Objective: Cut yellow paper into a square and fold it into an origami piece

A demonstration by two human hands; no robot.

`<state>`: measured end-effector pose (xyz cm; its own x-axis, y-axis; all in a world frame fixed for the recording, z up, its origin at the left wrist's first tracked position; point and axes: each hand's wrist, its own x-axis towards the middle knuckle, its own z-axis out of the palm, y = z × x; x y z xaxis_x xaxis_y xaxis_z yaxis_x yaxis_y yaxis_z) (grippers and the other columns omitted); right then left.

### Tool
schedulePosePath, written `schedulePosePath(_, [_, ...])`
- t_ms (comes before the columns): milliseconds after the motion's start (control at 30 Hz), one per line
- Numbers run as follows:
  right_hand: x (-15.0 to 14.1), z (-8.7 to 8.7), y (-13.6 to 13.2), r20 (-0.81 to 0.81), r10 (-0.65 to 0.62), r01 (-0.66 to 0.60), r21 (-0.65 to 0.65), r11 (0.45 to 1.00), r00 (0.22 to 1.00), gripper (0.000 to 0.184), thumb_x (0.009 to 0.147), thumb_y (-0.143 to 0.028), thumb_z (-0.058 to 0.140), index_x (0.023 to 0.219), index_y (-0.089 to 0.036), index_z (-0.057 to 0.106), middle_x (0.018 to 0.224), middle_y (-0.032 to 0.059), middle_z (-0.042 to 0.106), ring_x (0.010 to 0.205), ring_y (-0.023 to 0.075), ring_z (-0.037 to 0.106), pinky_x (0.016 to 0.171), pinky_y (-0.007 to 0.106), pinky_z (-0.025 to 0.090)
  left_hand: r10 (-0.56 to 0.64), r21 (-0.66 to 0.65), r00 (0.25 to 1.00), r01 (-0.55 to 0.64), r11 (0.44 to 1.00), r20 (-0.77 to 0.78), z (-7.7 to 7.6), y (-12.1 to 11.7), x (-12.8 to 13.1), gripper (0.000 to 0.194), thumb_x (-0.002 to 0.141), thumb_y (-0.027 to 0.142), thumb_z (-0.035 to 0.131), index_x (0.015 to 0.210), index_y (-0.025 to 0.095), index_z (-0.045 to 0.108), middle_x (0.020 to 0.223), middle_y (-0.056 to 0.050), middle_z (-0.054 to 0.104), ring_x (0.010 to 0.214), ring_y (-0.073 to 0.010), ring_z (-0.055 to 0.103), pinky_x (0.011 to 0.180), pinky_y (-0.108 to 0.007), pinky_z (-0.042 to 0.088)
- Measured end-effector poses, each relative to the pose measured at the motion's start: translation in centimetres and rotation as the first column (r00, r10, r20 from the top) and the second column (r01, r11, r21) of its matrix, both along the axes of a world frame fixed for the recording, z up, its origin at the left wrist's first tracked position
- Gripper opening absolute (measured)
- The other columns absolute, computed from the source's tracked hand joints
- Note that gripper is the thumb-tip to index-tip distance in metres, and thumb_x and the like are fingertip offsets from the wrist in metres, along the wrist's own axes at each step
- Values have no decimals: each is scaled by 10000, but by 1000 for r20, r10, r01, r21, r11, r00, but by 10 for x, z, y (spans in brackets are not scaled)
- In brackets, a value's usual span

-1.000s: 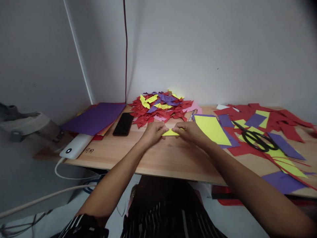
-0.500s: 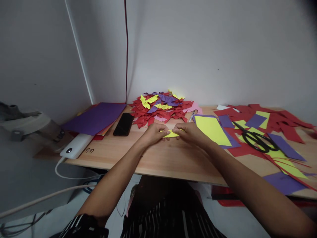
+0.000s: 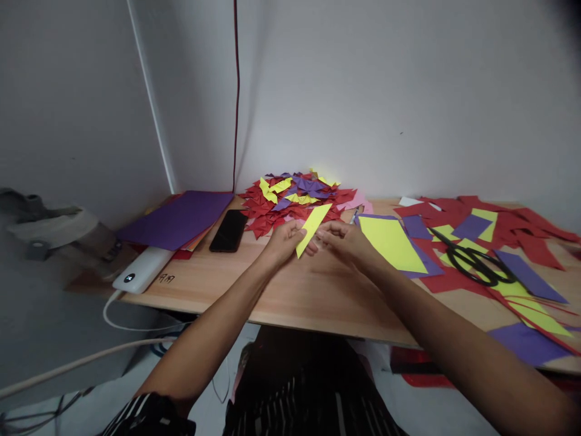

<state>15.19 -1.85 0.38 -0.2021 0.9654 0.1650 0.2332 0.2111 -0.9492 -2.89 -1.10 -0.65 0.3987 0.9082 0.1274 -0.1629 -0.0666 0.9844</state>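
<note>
Holding the narrow yellow paper strip (image 3: pixel 313 230) is the left hand (image 3: pixel 285 240): the thumb lies on the near face, the fingers lie behind, and the strip is pinched between them. The strip slants, with its upper end leaning right and its lower end toward the person. It sits at the middle of the bench (image 3: pixel 290 297), on the near side of a pile of folded paper pieces (image 3: pixel 308 184) in red, yellow, purple and pink.

The right hand (image 3: pixel 345 240) is positioned just beside the strip's right edge, thumb and fingers partly curled. From here I cannot tell whether its fingertips touch the paper.

Left of the hands, a black phone (image 3: pixel 228 231) lies flat. Farther left, a purple sheet (image 3: pixel 179 218) tops a stack of coloured paper and overlaps a white box (image 3: pixel 141 270), from which a white cable (image 3: pixel 108 312) runs down past the bench edge.

Right of the hands, a large yellow sheet (image 3: pixel 391 244) rests on purple paper (image 3: pixel 424 266). Beyond it, black-handled scissors (image 3: pixel 454 246) lie across loose purple and yellow pieces, with red paper strips (image 3: pixel 540 233) spread behind them.
</note>
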Motion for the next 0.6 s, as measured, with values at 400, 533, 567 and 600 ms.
schedulePosePath(400, [1, -7, -1, 177, -7, -33, 217, 976, 984, 215, 861, -381, 498, 765, -192, 536, 634, -20, 498, 606, 130, 453, 592, 259, 366, 84, 45, 986, -78, 996, -142, 6, 0, -1, 362, 698, 462, 746, 737, 144, 578, 625, 5, 618, 528, -84, 539, 531, -207, 350])
schedulePosePath(533, [-3, -7, -5, 347, -15, -107, 330, 938, 938, 254, 896, -392, 478, 751, -195, 549, 680, -9, 510, 632, 132, 446, 605, 257, 344, 131, 20, 990, -130, 991, -50, 4, 0, 2, 366, 625, 400, 813, 779, 128, 623, 698, 3, 620, 610, -91, 538, 588, -214, 377])
schedulePosePath(567, [-4, -7, -6, 372, -3, -131, 334, 933, 928, 271, 902, -396, 469, 729, -197, 529, 674, -12, 502, 626, 130, 440, 600, 257, 338, 147, 13, 988, -146, 989, -43, 3, 0, 2, 364, 617, 395, 819, 770, 122, 633, 706, -5, 625, 623, -97, 540, 598, -219, 383])
schedulePosePath(600, [-5, -7, -6, 391, 5, -146, 332, 932, 920, 288, 906, -396, 463, 698, -199, 496, 656, -17, 483, 615, 128, 429, 590, 256, 330, 170, 8, 985, -169, 985, -38, 2, 1, 2, 361, 607, 390, 824, 753, 116, 638, 705, -10, 627, 628, -103, 541, 604, -224, 387])
